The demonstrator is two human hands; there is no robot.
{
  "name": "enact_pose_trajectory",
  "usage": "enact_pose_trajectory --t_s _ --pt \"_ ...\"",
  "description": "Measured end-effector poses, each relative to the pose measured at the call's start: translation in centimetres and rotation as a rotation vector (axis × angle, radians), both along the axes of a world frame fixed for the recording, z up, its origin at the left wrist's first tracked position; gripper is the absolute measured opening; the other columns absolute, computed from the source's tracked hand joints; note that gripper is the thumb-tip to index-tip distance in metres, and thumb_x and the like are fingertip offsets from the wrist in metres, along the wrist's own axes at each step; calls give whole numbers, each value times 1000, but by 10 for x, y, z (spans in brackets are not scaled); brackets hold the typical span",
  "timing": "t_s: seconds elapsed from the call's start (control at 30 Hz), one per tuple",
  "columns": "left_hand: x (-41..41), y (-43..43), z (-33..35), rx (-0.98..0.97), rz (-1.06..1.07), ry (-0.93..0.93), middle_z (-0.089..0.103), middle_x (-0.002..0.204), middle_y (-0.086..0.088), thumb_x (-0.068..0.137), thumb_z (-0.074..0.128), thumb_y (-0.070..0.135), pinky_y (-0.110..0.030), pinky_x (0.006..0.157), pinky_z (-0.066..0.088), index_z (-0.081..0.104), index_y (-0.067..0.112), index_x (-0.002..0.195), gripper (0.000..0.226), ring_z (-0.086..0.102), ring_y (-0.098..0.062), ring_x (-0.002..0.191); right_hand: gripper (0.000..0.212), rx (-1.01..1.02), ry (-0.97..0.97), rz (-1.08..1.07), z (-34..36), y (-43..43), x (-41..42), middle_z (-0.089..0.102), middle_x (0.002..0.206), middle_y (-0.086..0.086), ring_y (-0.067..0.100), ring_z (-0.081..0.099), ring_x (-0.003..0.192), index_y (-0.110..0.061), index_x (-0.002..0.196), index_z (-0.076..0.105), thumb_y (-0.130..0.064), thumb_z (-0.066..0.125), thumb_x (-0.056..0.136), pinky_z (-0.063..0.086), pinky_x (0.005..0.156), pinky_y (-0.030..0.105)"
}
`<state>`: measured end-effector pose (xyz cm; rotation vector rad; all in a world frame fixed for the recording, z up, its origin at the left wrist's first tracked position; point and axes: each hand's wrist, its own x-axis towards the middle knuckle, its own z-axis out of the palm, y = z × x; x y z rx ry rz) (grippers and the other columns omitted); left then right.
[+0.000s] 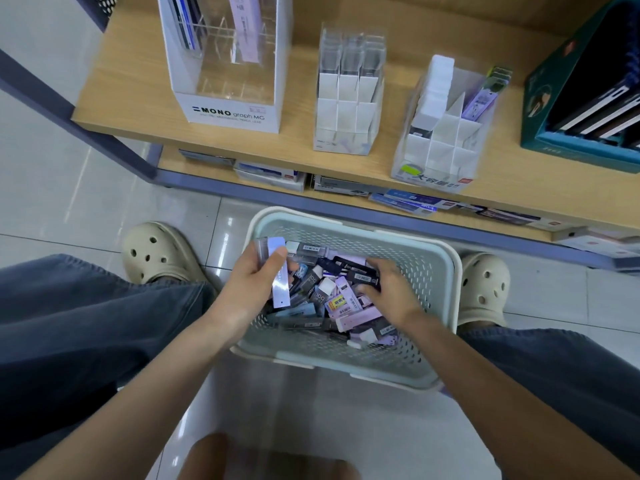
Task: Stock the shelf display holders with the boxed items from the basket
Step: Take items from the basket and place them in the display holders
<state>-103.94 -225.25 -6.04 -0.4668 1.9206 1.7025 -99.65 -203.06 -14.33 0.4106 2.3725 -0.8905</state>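
Basket: the pale perforated basket (433, 271) is sitting on the tiled floor (69, 188), just in front of the shelf's front edge and between two beige clogs (159, 252).
Boxed items: a loose heap of small boxed items (346, 306) is lying in the basket, pointing every way; there are too many to count.
Left grip: the left grip (256, 282) is hovering over the basket's far left corner, its fingers and thumb curling round a long lavender box (280, 271).
Lavender box: its long axis is running away from the person, with the far end pointing at the shelf and the near end hanging below the thumb.
Second held piece: a clear box (261, 247) is lying alongside the lavender one, making at least two in this grip.
Right grip: the right grip (391, 289) is reaching into the heap near the basket's right wall, pinching a black box (356, 274) between fingers and thumb.
Black box: its long axis is lying crosswise, left to right.
Shelf: the wooden shelf (298, 133) is carrying three display holders in a row along its front edge.
Holders: the MONO graph holder (228, 112) is standing on the left, the middle holder (348, 109) is standing beside it, and the right-hand holder (440, 147) is leaning, with white boxes in its left column and a lavender one at its back.
Right end: a teal box (543, 98) is standing at the shelf's right end.
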Motion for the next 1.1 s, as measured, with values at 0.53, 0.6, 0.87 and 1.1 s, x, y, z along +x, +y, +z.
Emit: enact_pose_trajectory --t_s 0.53,0.6,0.87,1.1 --pt "1 -2 1 40 -45 -38 50 64 -2 94 52 18 -25 54 45 50 17 85 10 47 -11 49 51 293 -111 393 -28 -14 -7 43 141 16 30 28 137 -6 136 39 -33 53 95 21 115 36" --pt "3 -4 1 25 -55 -44 49 64 -5 93 54 16 -25 54 42 52 18 84 9 44 -13 49 52 298 -141 453 -23 -15 -8 47 137 18 32 31 136 -3 133 40 -33 56 93 24 114 38" --pt "16 -8 6 -32 -54 -60 44 51 5 93 56 17 -24 51 40 52 16 82 12 40 -14 49 37 138 -131 345 1 -8 1 55 113 17 26 55 97 -2 115 48 -35 39 100 43 79 33" --pt "24 3 15 -46 5 -128 35 46 1 93 57 16 -21 42 34 53 12 75 18 31 -15 43 31 -157 -27 124 46 -18 -2 58 75 6 12 58 61 -7 110 49 -34 39 100 52 67 34"
